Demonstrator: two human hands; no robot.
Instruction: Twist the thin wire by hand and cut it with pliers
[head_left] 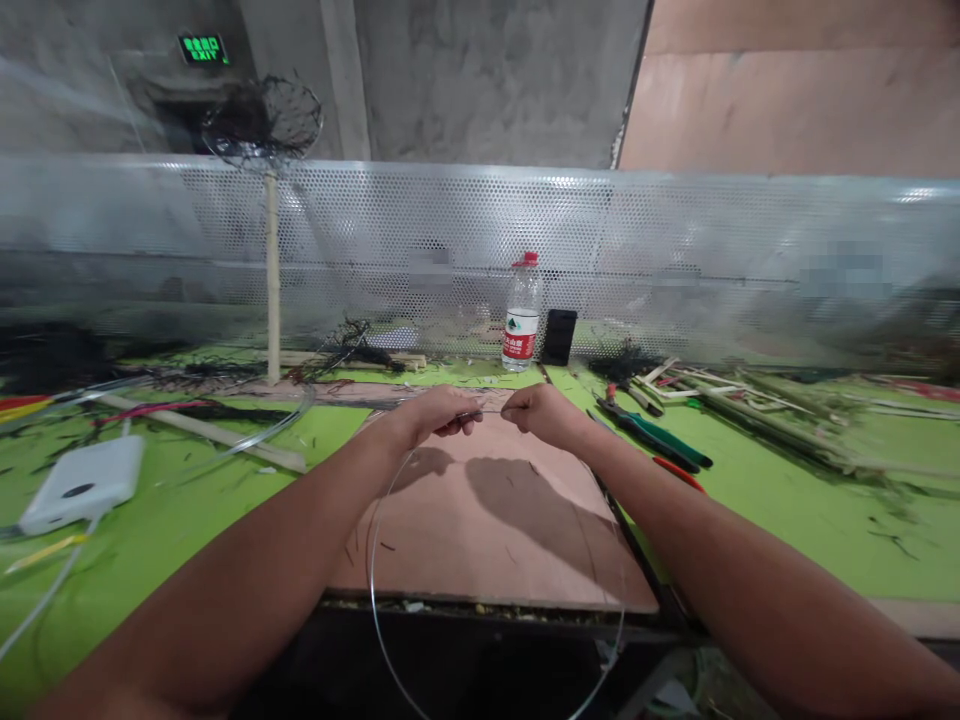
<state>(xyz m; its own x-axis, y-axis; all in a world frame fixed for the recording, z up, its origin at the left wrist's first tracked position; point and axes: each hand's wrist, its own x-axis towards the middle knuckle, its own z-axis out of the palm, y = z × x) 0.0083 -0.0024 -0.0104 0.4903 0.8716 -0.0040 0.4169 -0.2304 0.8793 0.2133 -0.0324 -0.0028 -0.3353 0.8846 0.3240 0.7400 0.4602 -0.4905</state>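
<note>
A thin, pale wire [373, 570] bends into a large loop that hangs from my hands past the front edge of a brown board [450, 570]. My left hand [435, 412] is closed in a pinch on one end of it, above the board's far part. Close by on the right, my right hand [546, 414] is also closed, its thumb and fingertips pressed together on the other end. A short thin stretch of wire shows in the small gap between both hands. Whether the ends touch is too fine to tell.
Green-handled pliers [652, 436] lie right of the board. A water bottle [522, 320] and a black phone [559, 337] stand behind it. A white device [84, 480] with a cable is at left. An upright stick [273, 280] bears a wire hoop. Plant stems [780, 420] lie right.
</note>
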